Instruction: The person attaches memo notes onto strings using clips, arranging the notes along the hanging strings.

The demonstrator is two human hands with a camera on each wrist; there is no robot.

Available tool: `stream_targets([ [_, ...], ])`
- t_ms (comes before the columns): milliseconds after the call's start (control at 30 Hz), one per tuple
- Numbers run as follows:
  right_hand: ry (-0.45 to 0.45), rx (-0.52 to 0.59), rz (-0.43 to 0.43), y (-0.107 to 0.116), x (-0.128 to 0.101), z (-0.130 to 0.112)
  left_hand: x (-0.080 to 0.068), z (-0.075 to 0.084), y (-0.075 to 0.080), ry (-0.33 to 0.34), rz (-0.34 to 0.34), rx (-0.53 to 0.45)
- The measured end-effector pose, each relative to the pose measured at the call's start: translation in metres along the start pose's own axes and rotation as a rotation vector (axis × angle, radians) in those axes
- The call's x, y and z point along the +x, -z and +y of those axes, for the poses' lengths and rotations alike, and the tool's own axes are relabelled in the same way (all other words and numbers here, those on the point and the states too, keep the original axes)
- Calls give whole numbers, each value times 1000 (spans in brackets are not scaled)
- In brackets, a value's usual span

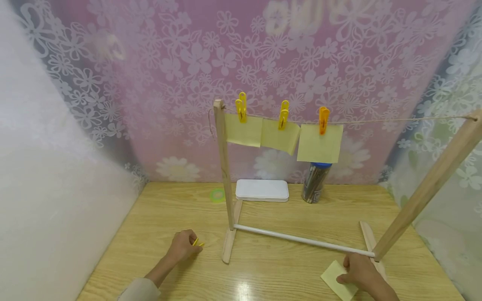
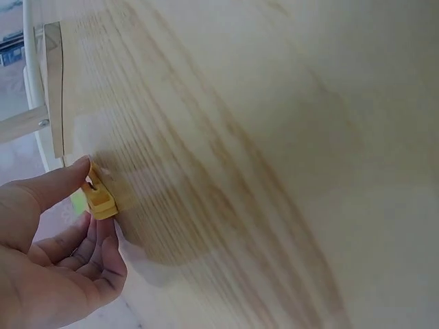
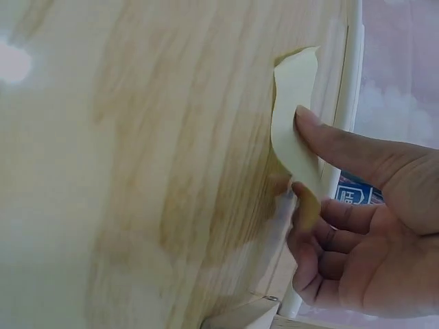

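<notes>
My left hand (image 1: 183, 246) is low over the table, left of the wooden stand, and pinches a yellow clothespin (image 2: 100, 199) between thumb and fingers. At the stand's right foot, my right hand (image 1: 359, 271) grips a pale yellow paper square (image 1: 335, 279). Its thumb lies on one face while the fingers curl at the edge, and the paper bends in the right wrist view. Above, three similar sheets hang from a string (image 1: 376, 121): the left sheet (image 1: 244, 134) and middle sheet (image 1: 278, 138) under yellow clothespins, the right sheet (image 1: 320, 146) under an orange clothespin (image 1: 323, 121).
The stand has a left post (image 1: 224, 167), a right post (image 1: 433, 188) and a white lower bar (image 1: 301, 238). Behind it are a white flat case (image 1: 262, 190), a blue-lidded tub of pencils (image 1: 314, 184) and a green ring (image 1: 217, 195). Flowered cloth backs the table (image 1: 180, 209).
</notes>
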State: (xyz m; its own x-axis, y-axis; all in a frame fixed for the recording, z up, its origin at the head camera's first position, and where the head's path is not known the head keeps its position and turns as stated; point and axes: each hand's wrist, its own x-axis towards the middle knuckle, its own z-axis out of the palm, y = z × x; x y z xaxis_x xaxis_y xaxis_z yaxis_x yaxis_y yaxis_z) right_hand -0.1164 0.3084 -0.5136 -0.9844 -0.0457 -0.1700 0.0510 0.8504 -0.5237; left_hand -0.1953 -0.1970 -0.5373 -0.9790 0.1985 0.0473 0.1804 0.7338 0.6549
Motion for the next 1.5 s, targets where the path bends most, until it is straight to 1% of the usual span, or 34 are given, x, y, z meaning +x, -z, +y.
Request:
stream_targets([
  [133, 33, 39, 9, -2, 0, 4, 0, -1, 2, -50, -32, 21],
  [200, 81, 51, -15, -1, -1, 7, 1, 0, 4, -73, -49, 21],
  [300, 179, 78, -63, 5, -1, 11, 2, 5, 9, -109, -63, 18],
  [367, 238, 113, -82, 12, -1, 12, 4, 11, 14, -117, -61, 12],
  [400, 253, 133, -90, 15, -1, 11, 5, 15, 17, -119, -59, 4],
  [500, 299, 163, -79, 24, 0, 8, 9, 29, 26, -110, -63, -20],
  [567, 327, 177, -64, 30, 0, 5, 12, 41, 34, -106, -73, -49],
  [633, 352, 181, -42, 36, 0, 2, 16, 54, 41, -122, -80, -70],
  [667, 353, 208, -39, 39, 0, 0, 18, 61, 45, -135, -83, -80],
  [767, 314, 274, -9, 48, -1, -5, 25, 82, 58, -202, -101, -85],
  [867, 271, 338, 47, 56, -3, -12, 29, 105, 71, -278, -141, -93],
  [1000, 263, 390, 130, 68, -7, -20, 30, 147, 89, -359, -203, -138],
  [1067, 250, 425, 144, 75, -10, -24, 29, 170, 96, -393, -217, -153],
  [1167, 225, 455, 151, 85, -13, -30, 28, 203, 105, -481, -197, -134],
  [1267, 206, 457, 184, 92, -14, -37, 28, 232, 110, -618, -147, -115],
  [1400, 195, 477, 275, 100, -15, -49, 32, 266, 111, -809, -84, -108],
  [1467, 220, 545, 328, 103, -14, -55, 34, 283, 111, -883, -64, -122],
  [1500, 243, 588, 358, 105, -13, -58, 34, 291, 111, -908, -52, -125],
])
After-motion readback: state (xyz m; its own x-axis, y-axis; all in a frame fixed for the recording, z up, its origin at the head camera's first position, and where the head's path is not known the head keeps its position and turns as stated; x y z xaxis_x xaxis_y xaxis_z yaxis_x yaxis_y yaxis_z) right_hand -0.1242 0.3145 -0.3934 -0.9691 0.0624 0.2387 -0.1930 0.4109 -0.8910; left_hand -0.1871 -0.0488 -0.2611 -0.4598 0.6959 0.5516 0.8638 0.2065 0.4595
